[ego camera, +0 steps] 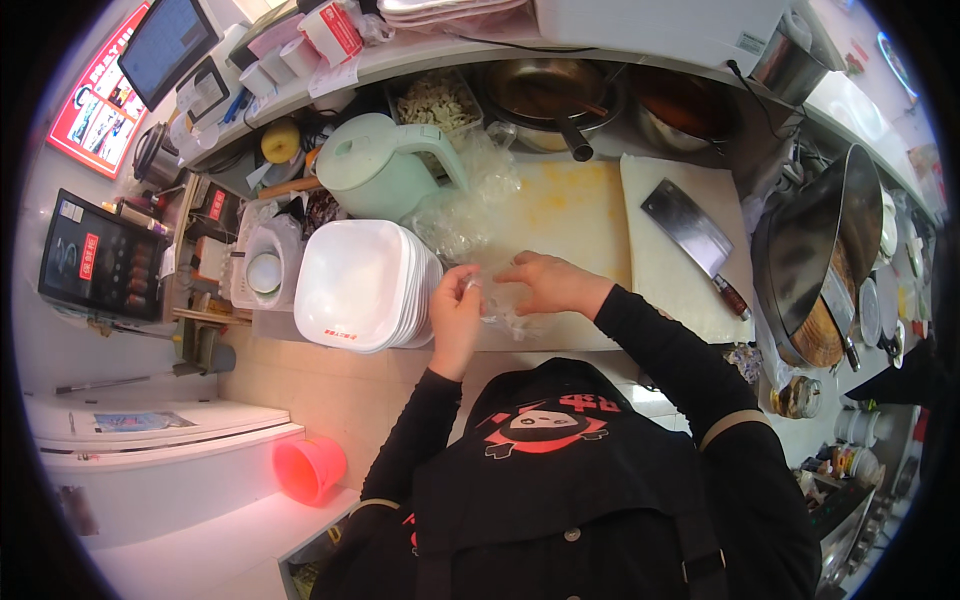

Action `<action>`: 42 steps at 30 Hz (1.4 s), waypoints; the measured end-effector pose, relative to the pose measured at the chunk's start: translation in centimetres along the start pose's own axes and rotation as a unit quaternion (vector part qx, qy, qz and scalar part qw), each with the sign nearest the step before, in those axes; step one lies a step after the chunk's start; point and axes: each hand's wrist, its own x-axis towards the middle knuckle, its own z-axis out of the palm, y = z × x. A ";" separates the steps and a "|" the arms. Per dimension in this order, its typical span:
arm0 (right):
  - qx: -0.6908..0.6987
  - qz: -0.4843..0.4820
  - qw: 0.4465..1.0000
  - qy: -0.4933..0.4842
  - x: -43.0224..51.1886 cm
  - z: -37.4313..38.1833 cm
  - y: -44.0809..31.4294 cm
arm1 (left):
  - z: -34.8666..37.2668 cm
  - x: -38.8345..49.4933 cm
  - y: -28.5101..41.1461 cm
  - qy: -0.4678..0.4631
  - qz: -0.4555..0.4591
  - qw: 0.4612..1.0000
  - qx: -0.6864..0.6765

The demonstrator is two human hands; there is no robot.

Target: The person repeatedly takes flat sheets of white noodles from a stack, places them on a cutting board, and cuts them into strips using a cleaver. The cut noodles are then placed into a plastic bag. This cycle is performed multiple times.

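Between the thumb and fingers of my left hand point(456, 311) a bit of thin clear plastic point(472, 282) is pinched, just right of a tall stack of white square plates point(352, 281). My right hand point(555, 285) is close by with its fingers spread, over more of the clear plastic point(514, 319); whether the fingertips touch it is hard to see. Behind my hands a crumpled heap of clear plastic bags point(457, 214) lies against a pale green electric kettle point(379, 165). Under it is a yellow-stained cutting board point(574, 217).
A cleaver point(694, 229) lies on a white cloth point(686, 292) at the right. Beyond it a large wok point(810, 240) leans with another knife point(840, 304). Pans point(547, 86) and a tub of chopped food point(439, 101) stand at the back. A pink bucket point(307, 469) is lower left.
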 end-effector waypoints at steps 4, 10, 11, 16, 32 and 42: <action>0.071 -0.019 0.996 0.051 -0.9 -0.9 1.3 | -0.6 0.4 1.4 -0.003 -0.034 0.982 -0.185; 0.311 -0.055 0.920 0.231 -1.4 0.6 2.6 | -0.7 -0.4 4.4 -0.047 -0.070 0.957 -0.279; 0.255 0.025 0.930 0.264 -1.4 0.8 3.3 | -0.7 -0.5 4.8 -0.049 -0.079 0.959 -0.269; 0.015 0.257 0.948 0.184 -3.1 3.3 6.9 | -0.8 -0.9 5.9 -0.080 -0.079 0.961 -0.253; 0.460 0.006 0.822 0.335 -3.3 -10.6 -1.6 | -2.3 0.6 15.4 -0.106 0.063 0.952 -0.280; 0.250 0.129 0.888 0.364 -1.9 -12.7 0.9 | 0.4 2.6 12.3 -0.144 -0.022 0.956 -0.253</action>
